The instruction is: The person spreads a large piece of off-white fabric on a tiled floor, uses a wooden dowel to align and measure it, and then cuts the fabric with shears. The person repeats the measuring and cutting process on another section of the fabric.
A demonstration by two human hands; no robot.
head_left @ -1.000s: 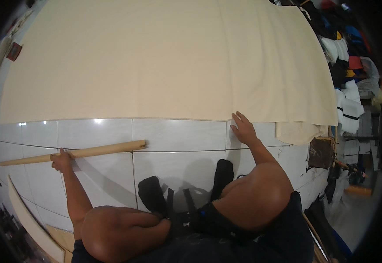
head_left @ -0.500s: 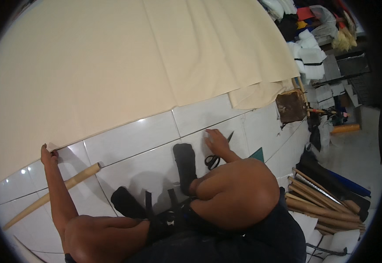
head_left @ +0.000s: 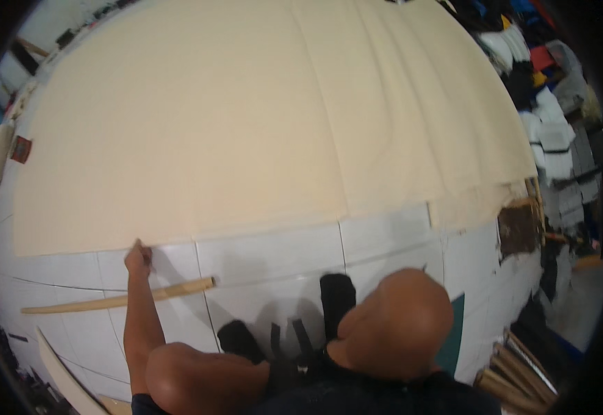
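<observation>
A large sheet of cream fabric lies spread over the tiled floor, with a crease and soft folds toward its right side. My left hand is at the sheet's near edge, thumb and fingers closed on the border. Just below that hand a long cardboard tube lies on the tiles, partly behind my left forearm. My right hand is out of sight; my right knee covers the area where it was. Only a dark tip of the scissors shows beyond that knee.
A brown square object sits by the fabric's right corner. A green flat board lies partly behind my right knee. Several tubes are stacked at lower right, and white wrapped bundles stand at far right.
My view has swung left and shows the sheet's left end. My right hand has dropped out of view and the scissors are mostly hidden. My left hand stays at the fabric edge.
</observation>
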